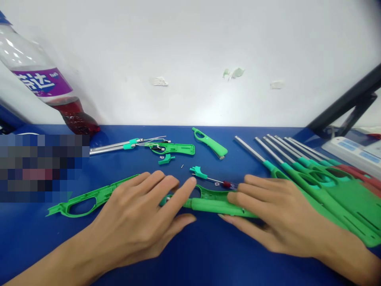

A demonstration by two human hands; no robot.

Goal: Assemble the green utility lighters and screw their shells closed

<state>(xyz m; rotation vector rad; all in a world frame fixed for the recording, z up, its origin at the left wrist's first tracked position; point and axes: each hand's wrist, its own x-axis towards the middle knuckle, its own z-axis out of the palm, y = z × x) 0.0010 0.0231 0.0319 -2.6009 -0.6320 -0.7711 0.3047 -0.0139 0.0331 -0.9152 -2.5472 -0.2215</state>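
Observation:
My left hand [143, 214] arches over the front end of an open green lighter housing [217, 205], fingers on the far side and thumb on the near side. Between its fingers a bit of teal plastic [164, 200] shows; the rest is hidden under the hand. My right hand [270, 214] grips the housing's rear end between thumb and fingers. Left of my left hand lies an empty green housing half [81, 204] with a trigger loop. Just behind the housing are a teal trigger piece [199, 173] and a thin rod with a dark red part [226, 184].
Several green lighters with metal tubes [285, 174] lie in a row at right, beside a white power strip [354, 153]. Farther back are metal tubes [110, 149], a housing half with wires [178, 149], and a green lighter handle [211, 143]. A drink bottle [44, 79] stands back left.

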